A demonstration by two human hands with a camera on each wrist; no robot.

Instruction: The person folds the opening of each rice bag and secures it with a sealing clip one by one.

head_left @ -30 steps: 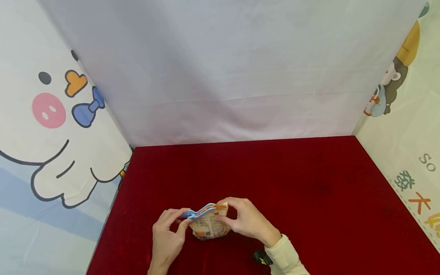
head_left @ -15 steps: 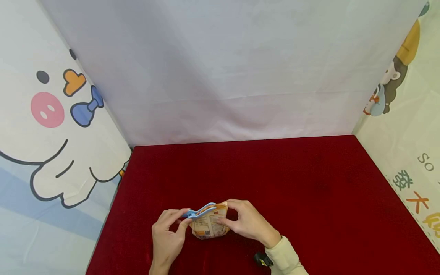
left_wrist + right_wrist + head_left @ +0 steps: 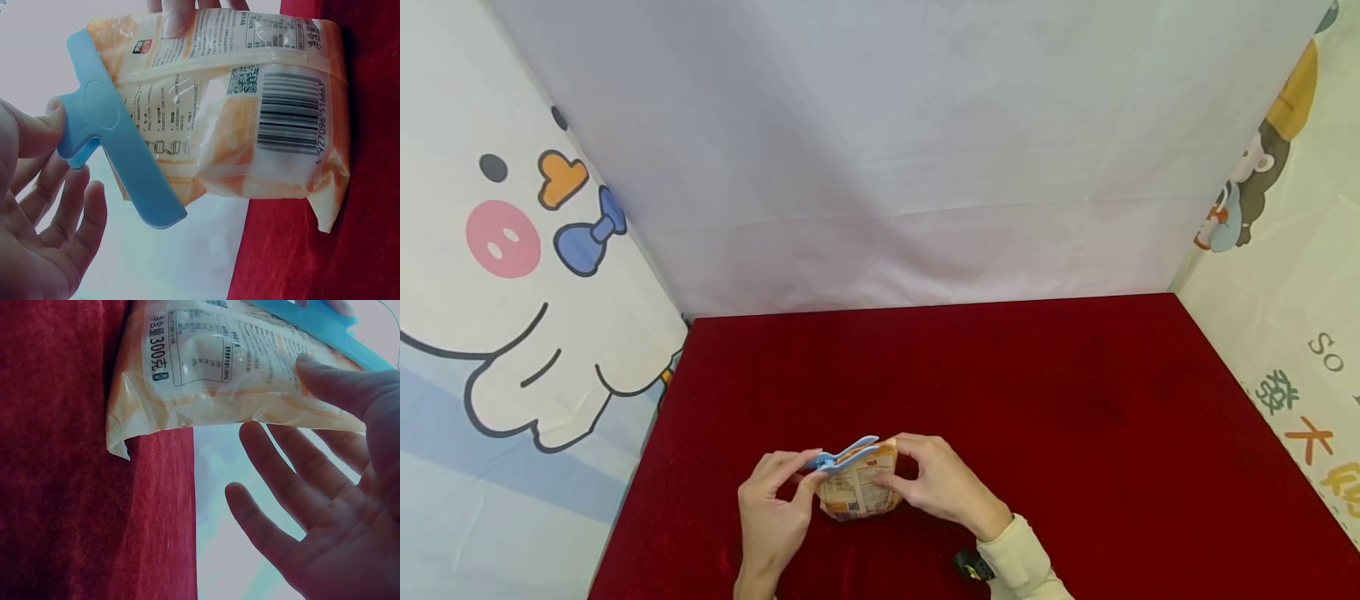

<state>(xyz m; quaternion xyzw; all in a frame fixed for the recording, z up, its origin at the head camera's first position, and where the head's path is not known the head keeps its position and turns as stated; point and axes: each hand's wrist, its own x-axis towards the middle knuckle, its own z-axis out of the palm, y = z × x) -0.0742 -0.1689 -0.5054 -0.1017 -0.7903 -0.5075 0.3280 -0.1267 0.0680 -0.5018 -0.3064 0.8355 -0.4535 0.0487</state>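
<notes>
A blue bag clip [image 3: 852,460] lies across the top edge of an orange and cream food bag [image 3: 859,490], which stands on the red cloth. In the head view its jaws sit apart with the bag's top between them. My left hand [image 3: 772,512] pinches the clip's handles between thumb and fingers; the left wrist view shows the clip [image 3: 122,137] in front of the bag's printed side. My right hand [image 3: 946,483] holds the bag's right upper side, thumb on the near face. In the right wrist view the bag [image 3: 194,387] hides some of my fingertips.
A red cloth [image 3: 1037,400] covers the table. A black device [image 3: 973,565] sits beside my right cuff. A pale curtain [image 3: 925,167] rises at the back, with cartoon-printed sheets on the left [image 3: 445,450] and right [image 3: 1247,317].
My left hand and the clip have shifted slightly right and up along the bag's top. My right hand and the bag are almost unmoved.
</notes>
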